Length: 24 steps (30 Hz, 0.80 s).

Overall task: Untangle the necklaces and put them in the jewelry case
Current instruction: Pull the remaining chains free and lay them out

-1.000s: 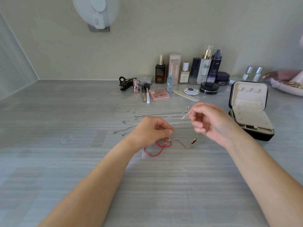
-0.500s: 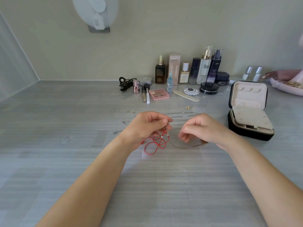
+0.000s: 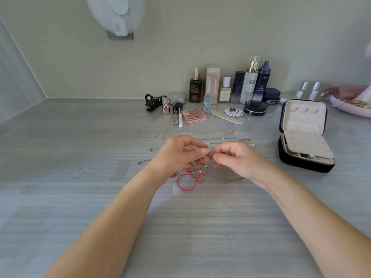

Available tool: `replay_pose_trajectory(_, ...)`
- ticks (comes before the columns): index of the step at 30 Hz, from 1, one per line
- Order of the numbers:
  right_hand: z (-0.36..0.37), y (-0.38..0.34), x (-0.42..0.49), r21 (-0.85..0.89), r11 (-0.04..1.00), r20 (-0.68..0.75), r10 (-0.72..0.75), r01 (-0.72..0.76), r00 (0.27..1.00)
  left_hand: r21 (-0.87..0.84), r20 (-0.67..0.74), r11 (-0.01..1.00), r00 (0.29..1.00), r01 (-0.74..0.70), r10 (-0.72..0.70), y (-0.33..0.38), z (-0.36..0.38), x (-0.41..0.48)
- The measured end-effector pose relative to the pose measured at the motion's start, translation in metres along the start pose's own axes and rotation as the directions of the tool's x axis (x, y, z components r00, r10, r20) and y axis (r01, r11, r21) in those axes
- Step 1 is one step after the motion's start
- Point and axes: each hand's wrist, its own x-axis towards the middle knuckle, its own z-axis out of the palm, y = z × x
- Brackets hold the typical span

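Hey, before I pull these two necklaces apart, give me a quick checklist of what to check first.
1. Left hand grips the red cord: ok.
2. Right hand pinches the thin chain: ok.
3. Cord and chain separated: not ok, they meet at the fingertips.
4. How they are caught together: cannot tell, the fingers hide it.
5. Jewelry case open with its lid up: ok.
6. Straight necklaces kept out of the tangle: ok, they lie on the table behind the hands.
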Motion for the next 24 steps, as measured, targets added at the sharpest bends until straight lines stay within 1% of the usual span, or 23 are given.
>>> replay_pose_trajectory(4, -0.001, 0.001, 0.001, 0.002, 1.000, -0.043, 0.014, -0.014, 0.999, -0.027, 0.038, 0.999, 0.999, 0.036, -0.035, -0.002, -0.001, 0.001)
replay_pose_trajectory(6, -0.002, 0.001, 0.001, 0.005, 1.000, -0.083, 0.023, -0.023, 0.996, -0.011, 0.058, 0.998, 0.997, 0.055, -0.054, -0.002, -0.002, 0.000)
replay_pose_trajectory(9, -0.005, 0.000, 0.001, -0.002, 1.000, -0.105, 0.022, -0.022, 0.994, 0.020, 0.068, 0.997, 0.995, 0.069, -0.070, -0.002, -0.002, 0.000)
replay_pose_trajectory(14, -0.010, -0.001, 0.000, 0.021, 0.999, -0.166, 0.032, -0.029, 0.986, 0.042, 0.031, 0.996, 0.996, 0.081, -0.082, -0.002, -0.002, 0.000)
replay_pose_trajectory(24, -0.011, -0.005, -0.002, 0.086, 0.995, -0.170, 0.069, -0.055, 0.983, 0.049, -0.032, 0.995, 0.996, 0.086, -0.085, 0.000, -0.002, -0.001)
